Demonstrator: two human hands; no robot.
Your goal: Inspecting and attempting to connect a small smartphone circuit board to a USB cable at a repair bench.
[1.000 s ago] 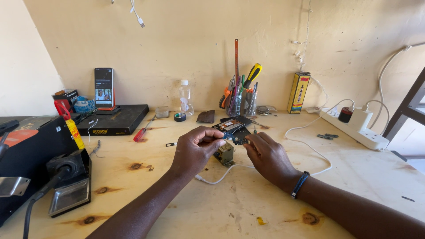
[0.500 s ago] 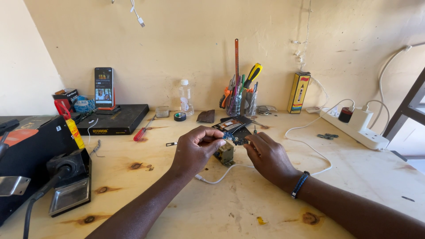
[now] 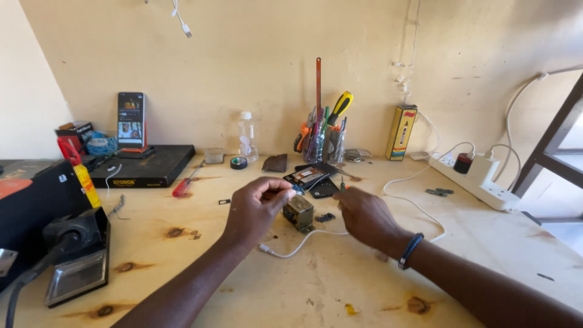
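Observation:
My left hand [image 3: 258,206] pinches the near end of a small opened phone [image 3: 306,177] with its insides showing, held just above the wooden bench [image 3: 340,285]. My right hand [image 3: 364,214] is curled to the right of it. A thin tool [image 3: 341,182] with a coloured tip pokes up from its fingers, close to the phone. Below and between the hands sits a small metal block [image 3: 299,211]. A white cable [image 3: 303,240] curves past it on the bench. A dark flat part [image 3: 325,189] lies just behind.
A cup of screwdrivers and pliers [image 3: 322,136] stands at the back wall, with a clear bottle [image 3: 246,136] and a yellow box [image 3: 402,132]. A white power strip [image 3: 480,182] lies right. Left are a black case [image 3: 143,167], a propped phone [image 3: 131,118], a red screwdriver [image 3: 182,185] and black equipment [image 3: 42,225].
Almost nothing differs. Both hands stay at the opened phone, with only slight finger movement.

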